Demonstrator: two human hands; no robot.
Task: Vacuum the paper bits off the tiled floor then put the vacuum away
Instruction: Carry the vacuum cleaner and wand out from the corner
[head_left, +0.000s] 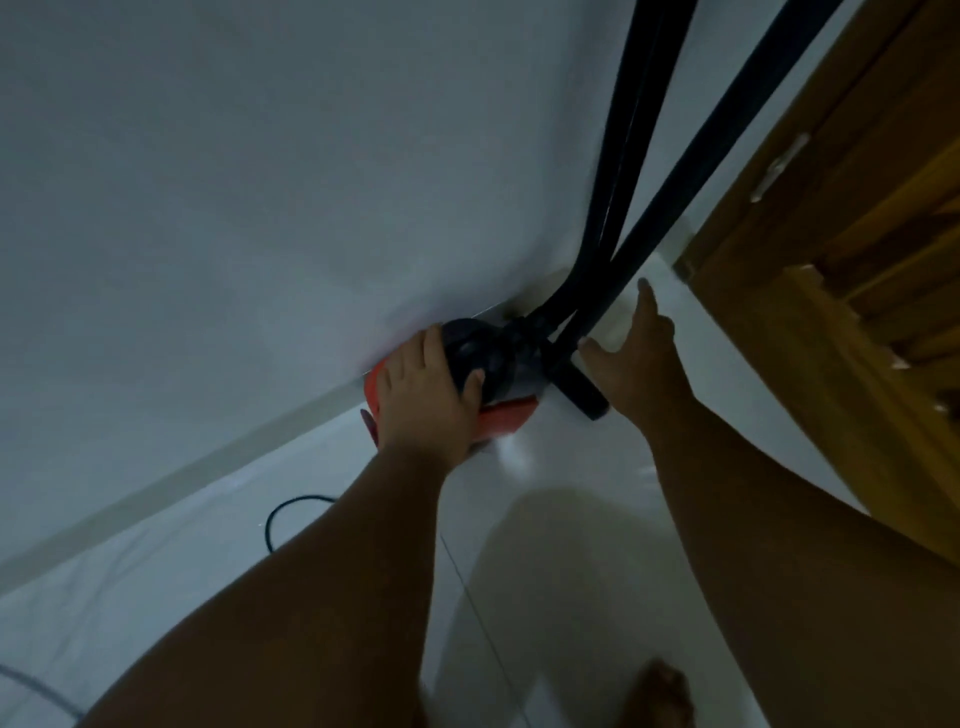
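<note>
— One pale tiled floor (571, 519), glossy, meets one white wall (260, 182) along a skirting board (208, 467); one wooden door (857, 208) stands at two o'clock. What do you count on it?

— One vacuum (506, 358), orange and black, near the middle, on the floor and right against the wall. From it a black hose (623, 182) and one straight black tube (717, 156) rise toward one o'clock. Blur keeps me from counting the hose strands.

— And the hands?

— Two. The left hand (421, 395) grasps the vacuum's top, with the fingers and thumb wrapped over the dark dome. The right hand (639, 353), at three o'clock from the vacuum, is released, its fingers spread, its thumb just beside the tube; I cannot tell whether it touches.

— Anything else?

— One black cord (280, 514) loops on the floor at eight o'clock, and one bare foot (660, 686) shows at five o'clock. The vacuum's inside is hidden.
</note>
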